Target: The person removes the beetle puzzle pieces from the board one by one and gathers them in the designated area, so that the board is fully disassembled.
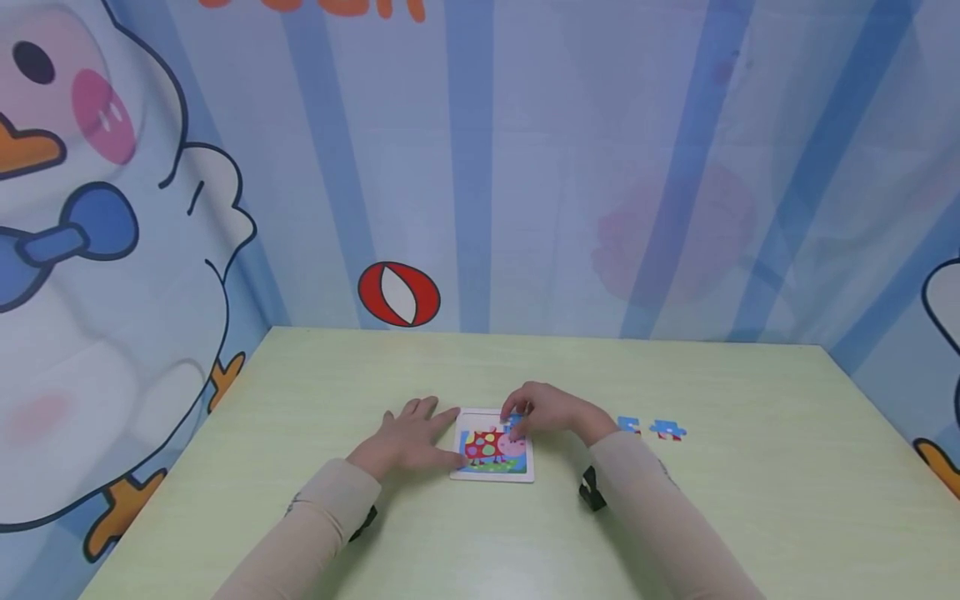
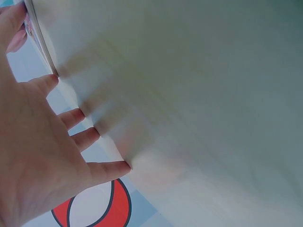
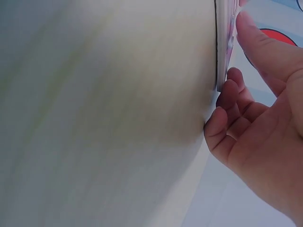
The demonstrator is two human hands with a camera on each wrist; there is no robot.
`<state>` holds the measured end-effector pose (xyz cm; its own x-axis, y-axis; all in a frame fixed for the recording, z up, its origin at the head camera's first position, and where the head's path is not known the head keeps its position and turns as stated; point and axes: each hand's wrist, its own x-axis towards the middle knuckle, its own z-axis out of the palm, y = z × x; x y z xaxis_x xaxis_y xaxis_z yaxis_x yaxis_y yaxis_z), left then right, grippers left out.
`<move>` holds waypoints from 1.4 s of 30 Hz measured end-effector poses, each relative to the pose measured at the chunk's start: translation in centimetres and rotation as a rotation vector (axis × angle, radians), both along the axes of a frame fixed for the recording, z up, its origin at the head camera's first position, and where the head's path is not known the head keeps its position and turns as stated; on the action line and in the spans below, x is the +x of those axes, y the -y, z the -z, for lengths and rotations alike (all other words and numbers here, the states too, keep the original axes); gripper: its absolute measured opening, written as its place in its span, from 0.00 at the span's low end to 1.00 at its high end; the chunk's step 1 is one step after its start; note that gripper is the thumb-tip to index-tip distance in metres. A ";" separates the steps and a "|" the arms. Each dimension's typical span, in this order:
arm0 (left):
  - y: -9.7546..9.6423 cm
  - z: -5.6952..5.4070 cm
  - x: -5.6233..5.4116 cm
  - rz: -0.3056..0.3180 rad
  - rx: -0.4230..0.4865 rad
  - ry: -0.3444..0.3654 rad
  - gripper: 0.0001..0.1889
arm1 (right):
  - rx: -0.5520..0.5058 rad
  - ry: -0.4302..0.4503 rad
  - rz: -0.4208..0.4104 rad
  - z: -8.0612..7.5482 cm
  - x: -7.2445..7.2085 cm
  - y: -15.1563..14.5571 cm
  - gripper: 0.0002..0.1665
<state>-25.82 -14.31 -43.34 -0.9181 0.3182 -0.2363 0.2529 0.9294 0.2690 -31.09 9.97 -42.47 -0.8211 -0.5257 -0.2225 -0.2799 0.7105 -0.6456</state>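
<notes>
A small square picture puzzle in a white frame tray [image 1: 491, 478] lies on the table, its lower part showing a red spotted figure with a pink head over green and blue. My left hand [image 1: 408, 442] is spread at its left side, the thumb at the lower left edge and the index fingertip at the upper left corner. Over the tray's upper right, my right hand [image 1: 553, 410] pinches a blue puzzle piece [image 1: 514, 421] between thumb and curled fingers. In the right wrist view, the fingers [image 3: 217, 124] reach down beside the tray's edge.
Two loose blue puzzle pieces lie right of the tray: one piece [image 1: 667, 430] fully visible, another piece [image 1: 628, 423] partly behind the right wrist. The pale table [image 1: 360, 358] meets a printed cloth backdrop [image 1: 540, 208] at its far edge.
</notes>
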 end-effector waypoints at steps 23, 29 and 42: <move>-0.1 0.0 0.0 -0.008 0.009 0.003 0.44 | 0.037 -0.026 -0.073 -0.1 0.0 0.5 0.05; -0.1 0.0 0.0 -0.006 0.006 0.002 0.44 | 0.044 -0.032 -0.065 0.0 -0.1 0.4 0.05; -0.1 0.0 0.0 -0.002 0.007 0.003 0.44 | 0.045 -0.040 -0.043 0.0 0.1 0.5 0.07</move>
